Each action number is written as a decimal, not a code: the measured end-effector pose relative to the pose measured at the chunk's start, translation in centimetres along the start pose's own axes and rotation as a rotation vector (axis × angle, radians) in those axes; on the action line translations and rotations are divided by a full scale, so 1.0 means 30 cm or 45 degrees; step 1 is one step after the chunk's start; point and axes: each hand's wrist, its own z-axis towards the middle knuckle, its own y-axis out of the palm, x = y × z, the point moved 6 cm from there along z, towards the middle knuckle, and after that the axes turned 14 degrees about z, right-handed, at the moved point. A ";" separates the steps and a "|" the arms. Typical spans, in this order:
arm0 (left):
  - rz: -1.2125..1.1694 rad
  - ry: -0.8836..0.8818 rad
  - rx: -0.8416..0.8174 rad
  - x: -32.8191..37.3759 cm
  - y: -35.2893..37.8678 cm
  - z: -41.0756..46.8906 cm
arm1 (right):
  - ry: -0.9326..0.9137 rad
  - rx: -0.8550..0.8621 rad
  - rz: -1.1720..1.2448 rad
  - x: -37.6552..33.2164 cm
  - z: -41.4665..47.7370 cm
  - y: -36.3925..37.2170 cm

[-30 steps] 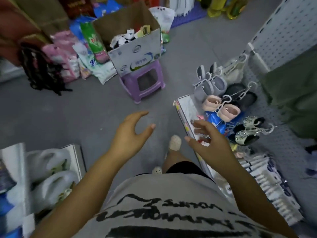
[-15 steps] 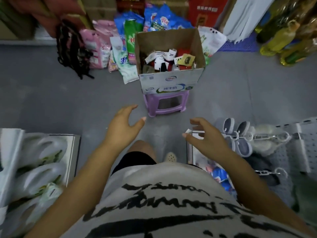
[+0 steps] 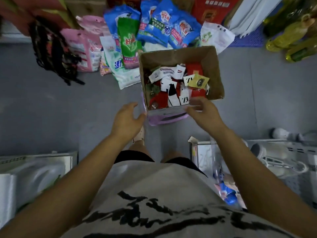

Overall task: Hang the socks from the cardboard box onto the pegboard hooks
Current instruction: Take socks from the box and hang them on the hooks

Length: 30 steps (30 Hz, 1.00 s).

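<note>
A brown cardboard box (image 3: 213, 69) stands on a purple plastic stool (image 3: 167, 118) in the middle of the grey floor. Inside it lies a heap of packaged socks (image 3: 173, 86), red, white and black with paper labels. My left hand (image 3: 127, 118) hovers at the box's near left corner, fingers apart, holding nothing. My right hand (image 3: 203, 111) is at the box's near rim, fingers curled and spread, empty. The pegboard (image 3: 295, 155) shows at the right edge with white socks (image 3: 257, 149) hanging on its hooks.
Detergent bags (image 3: 130, 42) in blue, green and pink lie piled behind the box. A dark bundle (image 3: 53, 48) hangs at the left. Yellow oil bottles (image 3: 291, 40) stand at the far right. A shelf with wrapped white goods (image 3: 36, 176) is at my lower left.
I have turned away from the pegboard and stepped up to the box. Both hands moved forward and now reach its near rim; the box fills more of the view.
</note>
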 end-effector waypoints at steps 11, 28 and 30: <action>-0.091 -0.131 -0.228 0.005 0.114 0.504 | 0.411 0.156 0.288 0.085 0.576 0.204; -0.382 -0.306 -0.032 -0.030 0.185 0.567 | 0.938 0.160 1.034 0.357 0.949 0.273; -0.392 -0.297 -0.033 -0.032 0.186 0.565 | 0.934 0.277 1.108 0.347 0.937 0.259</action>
